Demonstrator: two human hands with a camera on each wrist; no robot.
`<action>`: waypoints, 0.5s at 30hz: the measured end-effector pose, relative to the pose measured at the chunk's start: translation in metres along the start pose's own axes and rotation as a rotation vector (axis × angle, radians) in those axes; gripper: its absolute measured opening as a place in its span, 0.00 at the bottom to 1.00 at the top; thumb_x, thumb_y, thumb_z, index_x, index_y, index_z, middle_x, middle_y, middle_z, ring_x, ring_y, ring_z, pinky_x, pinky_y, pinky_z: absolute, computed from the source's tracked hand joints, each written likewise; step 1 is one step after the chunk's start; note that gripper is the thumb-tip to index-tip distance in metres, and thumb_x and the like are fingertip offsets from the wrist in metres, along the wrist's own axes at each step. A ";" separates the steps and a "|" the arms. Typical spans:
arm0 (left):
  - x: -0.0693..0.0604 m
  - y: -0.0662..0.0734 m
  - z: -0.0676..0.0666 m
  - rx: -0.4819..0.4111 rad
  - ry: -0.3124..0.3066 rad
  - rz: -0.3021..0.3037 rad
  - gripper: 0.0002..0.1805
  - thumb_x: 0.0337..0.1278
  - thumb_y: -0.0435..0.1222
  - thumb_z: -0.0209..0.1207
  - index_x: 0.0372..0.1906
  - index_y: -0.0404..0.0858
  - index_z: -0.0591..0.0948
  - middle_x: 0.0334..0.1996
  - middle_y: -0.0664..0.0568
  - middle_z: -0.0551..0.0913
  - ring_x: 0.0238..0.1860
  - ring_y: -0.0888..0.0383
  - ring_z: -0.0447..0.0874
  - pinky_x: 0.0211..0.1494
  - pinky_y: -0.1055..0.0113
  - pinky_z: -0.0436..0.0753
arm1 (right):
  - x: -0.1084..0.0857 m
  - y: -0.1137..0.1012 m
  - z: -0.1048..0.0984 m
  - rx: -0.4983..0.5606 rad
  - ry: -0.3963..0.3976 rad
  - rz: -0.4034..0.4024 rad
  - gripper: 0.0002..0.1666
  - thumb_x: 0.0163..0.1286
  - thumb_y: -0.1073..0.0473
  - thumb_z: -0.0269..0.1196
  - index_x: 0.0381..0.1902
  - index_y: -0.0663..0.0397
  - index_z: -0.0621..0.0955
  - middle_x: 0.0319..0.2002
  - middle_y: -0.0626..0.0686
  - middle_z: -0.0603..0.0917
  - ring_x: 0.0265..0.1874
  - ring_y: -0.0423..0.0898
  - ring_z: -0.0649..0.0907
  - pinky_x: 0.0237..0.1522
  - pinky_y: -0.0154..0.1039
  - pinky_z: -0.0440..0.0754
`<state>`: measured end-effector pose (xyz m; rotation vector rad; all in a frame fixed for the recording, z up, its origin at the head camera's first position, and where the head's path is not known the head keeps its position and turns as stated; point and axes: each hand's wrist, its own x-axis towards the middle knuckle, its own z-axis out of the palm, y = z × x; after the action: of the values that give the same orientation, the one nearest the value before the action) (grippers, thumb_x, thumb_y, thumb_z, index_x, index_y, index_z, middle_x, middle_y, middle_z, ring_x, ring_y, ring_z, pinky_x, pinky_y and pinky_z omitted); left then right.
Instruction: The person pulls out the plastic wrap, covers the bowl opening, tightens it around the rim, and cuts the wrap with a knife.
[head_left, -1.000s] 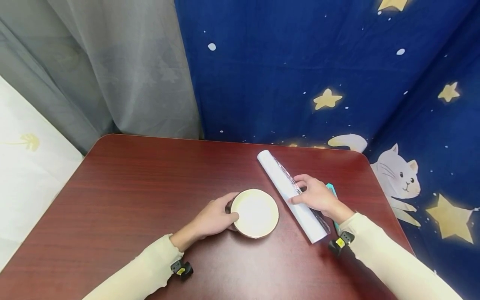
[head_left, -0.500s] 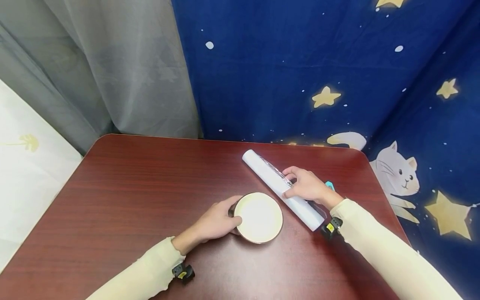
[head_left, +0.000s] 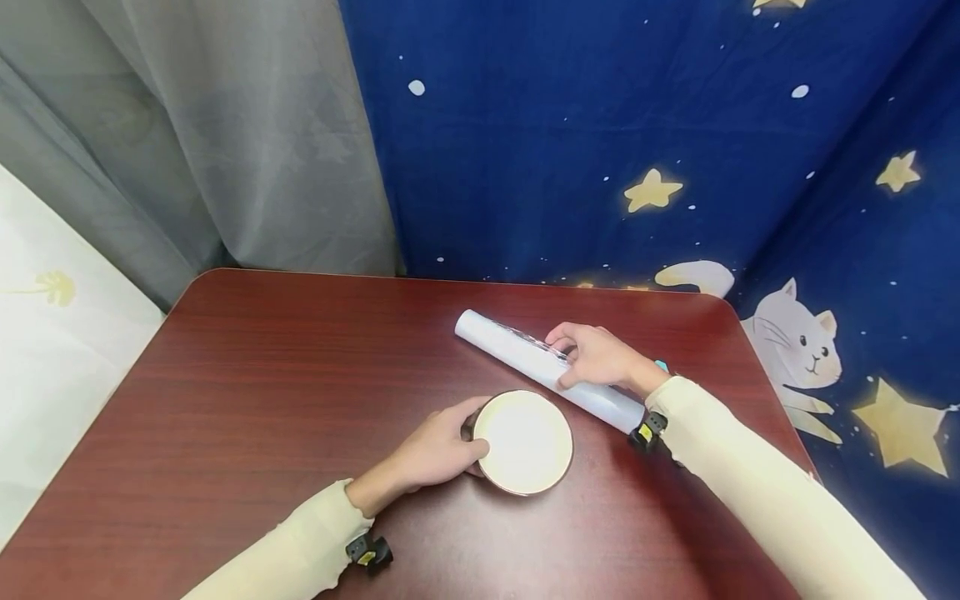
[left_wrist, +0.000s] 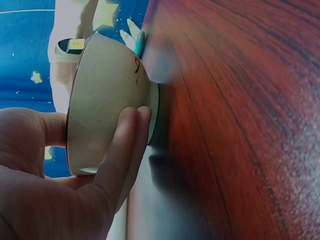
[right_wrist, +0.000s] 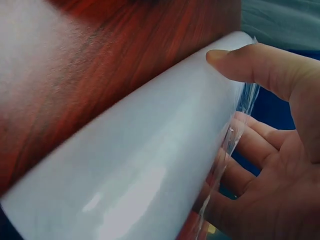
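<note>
Bowl [head_left: 522, 442] and roll [head_left: 517, 352] share the right half of the bench [head_left: 300, 375], the roll slanting just beyond the bowl. The left grip [head_left: 438, 446] is spread to the bowl's width and holds it, thumb at the rim, fingers along the outer wall towards the foot; whether the foot touches the bench I cannot tell. The right grip [head_left: 600, 358] is partly closed round the roll, thumb on its near face, fingers behind by the loose film [right_wrist: 231, 137].

The bowl looks like glazed ceramic: stiff, fairly weighty, slick and liable to chip, so the wall is a better hold than the rim alone. The roll should be light and firm along its length, its skin smooth; round the middle is the balanced place, since the loose film could crease or cling.

The roll's far end points towards the bench's back edge, with the curtain [head_left: 525, 167] behind. Its near end lies by the right wrist. Sliding room is widest to the left; bowl and roll leave little between them.
</note>
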<state>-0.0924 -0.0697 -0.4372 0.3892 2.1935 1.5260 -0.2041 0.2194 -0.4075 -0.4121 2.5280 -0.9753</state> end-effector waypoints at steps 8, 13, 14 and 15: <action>0.001 0.000 0.001 0.022 -0.013 -0.002 0.37 0.60 0.24 0.60 0.78 0.35 0.76 0.55 0.36 0.87 0.36 0.56 0.92 0.36 0.63 0.91 | 0.015 -0.006 -0.004 -0.114 -0.056 -0.076 0.39 0.52 0.65 0.81 0.64 0.61 0.81 0.58 0.58 0.90 0.54 0.55 0.88 0.61 0.54 0.85; 0.000 0.000 0.003 0.005 -0.027 -0.006 0.37 0.60 0.24 0.60 0.77 0.36 0.76 0.53 0.37 0.88 0.34 0.56 0.92 0.35 0.62 0.92 | 0.024 -0.008 -0.006 -0.130 -0.100 -0.118 0.38 0.53 0.65 0.81 0.64 0.61 0.82 0.58 0.57 0.90 0.54 0.55 0.88 0.62 0.53 0.84; -0.001 0.000 0.003 0.010 -0.028 -0.005 0.37 0.60 0.24 0.60 0.78 0.37 0.76 0.53 0.38 0.88 0.34 0.56 0.92 0.35 0.62 0.92 | 0.025 -0.009 -0.006 -0.131 -0.110 -0.125 0.38 0.53 0.65 0.81 0.64 0.61 0.82 0.58 0.57 0.90 0.54 0.55 0.88 0.62 0.53 0.84; -0.001 0.000 0.004 0.015 -0.029 -0.004 0.37 0.60 0.24 0.61 0.78 0.37 0.76 0.52 0.38 0.88 0.34 0.57 0.92 0.36 0.62 0.92 | 0.027 -0.009 -0.006 -0.131 -0.120 -0.135 0.38 0.53 0.65 0.81 0.64 0.61 0.82 0.58 0.57 0.90 0.54 0.55 0.88 0.62 0.53 0.84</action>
<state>-0.0899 -0.0672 -0.4384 0.4085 2.1838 1.4934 -0.2295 0.2052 -0.4037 -0.6680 2.4886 -0.8080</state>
